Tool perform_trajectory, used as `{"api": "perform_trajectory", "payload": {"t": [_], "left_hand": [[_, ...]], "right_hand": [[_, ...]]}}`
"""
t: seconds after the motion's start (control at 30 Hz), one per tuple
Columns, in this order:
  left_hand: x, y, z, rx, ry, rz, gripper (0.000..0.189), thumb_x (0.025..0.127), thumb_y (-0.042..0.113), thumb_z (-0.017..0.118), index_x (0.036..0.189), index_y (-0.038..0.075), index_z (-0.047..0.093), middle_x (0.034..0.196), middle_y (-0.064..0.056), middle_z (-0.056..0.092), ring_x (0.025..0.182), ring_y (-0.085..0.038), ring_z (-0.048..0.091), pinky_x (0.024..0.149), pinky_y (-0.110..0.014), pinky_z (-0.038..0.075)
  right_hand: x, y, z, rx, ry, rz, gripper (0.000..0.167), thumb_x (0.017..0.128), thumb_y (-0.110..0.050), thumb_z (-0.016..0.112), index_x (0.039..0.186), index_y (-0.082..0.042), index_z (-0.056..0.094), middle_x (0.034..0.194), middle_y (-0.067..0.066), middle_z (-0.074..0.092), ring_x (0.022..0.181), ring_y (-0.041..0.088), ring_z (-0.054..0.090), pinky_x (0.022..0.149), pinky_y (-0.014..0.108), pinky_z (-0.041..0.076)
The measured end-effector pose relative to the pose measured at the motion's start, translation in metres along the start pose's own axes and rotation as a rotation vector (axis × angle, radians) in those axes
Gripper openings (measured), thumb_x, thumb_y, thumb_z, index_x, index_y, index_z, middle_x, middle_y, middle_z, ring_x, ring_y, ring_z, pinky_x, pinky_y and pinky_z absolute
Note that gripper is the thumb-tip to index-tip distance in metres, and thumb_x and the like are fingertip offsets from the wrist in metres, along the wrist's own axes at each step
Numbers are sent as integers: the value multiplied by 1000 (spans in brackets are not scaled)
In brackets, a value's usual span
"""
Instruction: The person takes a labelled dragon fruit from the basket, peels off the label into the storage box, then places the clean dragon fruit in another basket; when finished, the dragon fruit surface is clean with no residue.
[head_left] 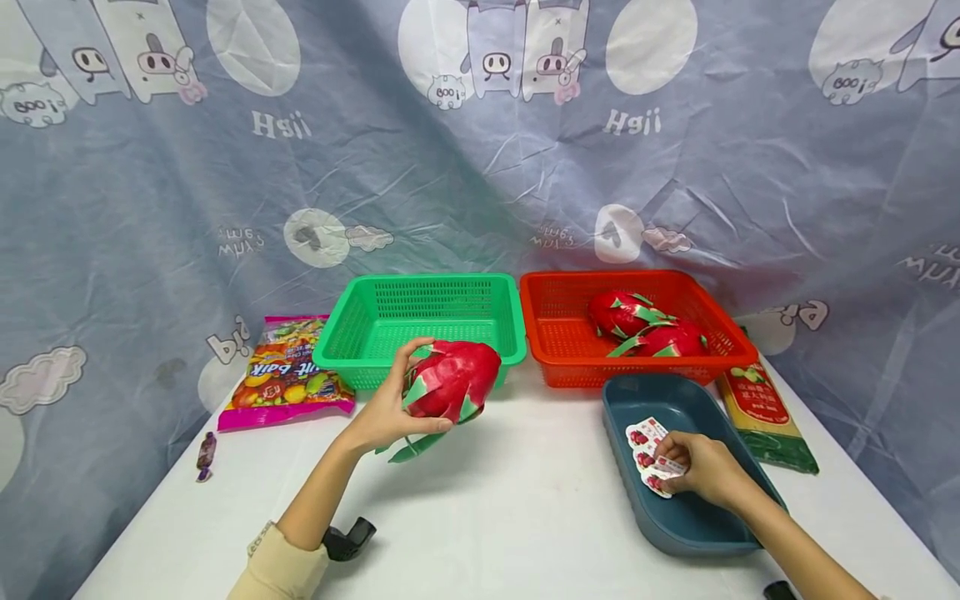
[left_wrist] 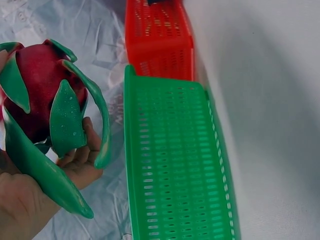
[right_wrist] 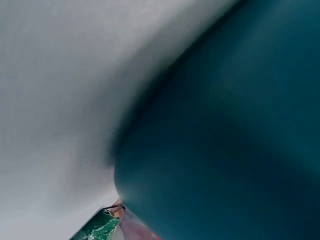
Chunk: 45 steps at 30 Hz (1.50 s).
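Observation:
My left hand (head_left: 390,412) grips a red dragon fruit (head_left: 459,375) with green scales, held above the table in front of the green basket (head_left: 341,358). In the left wrist view, the fingers curl around the dragon fruit (left_wrist: 37,95) and its long green leaves stick out. Over the dark blue bin (head_left: 626,492), my right hand (head_left: 705,471) pinches a small white label card (head_left: 670,465) with a dragon fruit print. Similar labels (head_left: 643,437) show beside the fingers, partly covered. The right wrist view shows mostly the bin's side (right_wrist: 215,150); the hand is out of that view.
A red basket (head_left: 577,371) holding dragon fruits (head_left: 671,337) stands beside the green one. At left lie a fruit candy bag (head_left: 288,379) and a wrapped candy (head_left: 206,457). A green-and-red packet (head_left: 772,417) lies right of the bin. A printed curtain (head_left: 465,183) hangs behind.

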<state>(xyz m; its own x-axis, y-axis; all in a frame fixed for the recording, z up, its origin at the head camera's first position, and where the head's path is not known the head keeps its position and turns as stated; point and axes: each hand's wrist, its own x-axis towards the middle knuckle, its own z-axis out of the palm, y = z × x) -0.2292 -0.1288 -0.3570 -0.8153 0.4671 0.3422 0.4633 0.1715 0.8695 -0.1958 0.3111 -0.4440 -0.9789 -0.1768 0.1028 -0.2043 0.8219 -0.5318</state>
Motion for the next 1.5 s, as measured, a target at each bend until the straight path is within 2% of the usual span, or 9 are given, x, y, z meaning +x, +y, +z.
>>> {"api": "perform_trajectory", "payload": {"t": [0.3,0.53,0.6,0.77,0.93,1.07,1.2,1.33,1.5], "left_hand": [[0,5,-6,-21,9,25,96,70,12,80,142,22,17,130,-19,34,121,-35,35,84,-44,49],[-1,8,-8,-27,13,24,97,71,14,80,143,19,15,131,-19,32,123,-35,33,84,-44,49],[-1,8,-8,-23,14,25,98,71,14,80,143,19,15,132,-20,32,123,-36,33,84,-44,49],[-1,7,-8,-26,18,23,97,71,14,80,143,19,15,131,-19,32,123,-36,34,83,-44,49],[-2,7,-9,-25,24,31,98,71,12,80,144,18,15,132,-19,33,123,-35,33,84,-45,49],[-2,7,-9,-28,24,29,98,71,12,80,144,19,15,132,-20,32,124,-35,32,84,-45,49],[-2,5,-9,-37,19,27,97,71,13,80,143,20,15,131,-21,32,123,-36,33,84,-45,49],[-2,5,-8,-38,19,24,97,71,14,80,143,20,15,131,-20,33,123,-36,33,84,-45,49],[-3,6,-8,-23,17,35,97,71,15,80,143,19,15,130,-19,34,124,-35,33,85,-45,48]], "right_hand": [[1,1,-3,-97,14,-43,42,55,-16,88,87,-11,62,81,-1,64,74,17,58,67,36,49],[-1,2,-4,-189,42,-48,63,53,-25,89,106,-4,63,100,21,60,90,37,54,78,56,43],[-1,2,-3,-213,65,-58,66,53,-25,89,109,-4,61,97,20,58,88,36,51,74,53,44],[0,1,-1,-169,82,-86,60,55,-15,88,103,-9,53,70,-1,46,62,13,43,53,28,36],[-1,2,0,-93,63,-131,58,59,-6,85,106,-8,50,62,-7,47,51,2,41,47,22,37],[0,3,1,-79,55,-137,60,60,-7,85,110,-5,51,69,-5,55,57,4,48,52,22,44],[0,3,1,-80,24,-105,64,61,-24,86,112,-5,52,76,-4,57,66,10,53,58,24,46],[-2,2,2,-92,-11,-80,74,59,-39,85,115,-4,52,87,1,58,79,18,55,69,35,48],[-3,1,3,-127,-19,-67,77,57,-41,85,115,-3,52,96,11,56,90,30,51,76,50,44]]}}
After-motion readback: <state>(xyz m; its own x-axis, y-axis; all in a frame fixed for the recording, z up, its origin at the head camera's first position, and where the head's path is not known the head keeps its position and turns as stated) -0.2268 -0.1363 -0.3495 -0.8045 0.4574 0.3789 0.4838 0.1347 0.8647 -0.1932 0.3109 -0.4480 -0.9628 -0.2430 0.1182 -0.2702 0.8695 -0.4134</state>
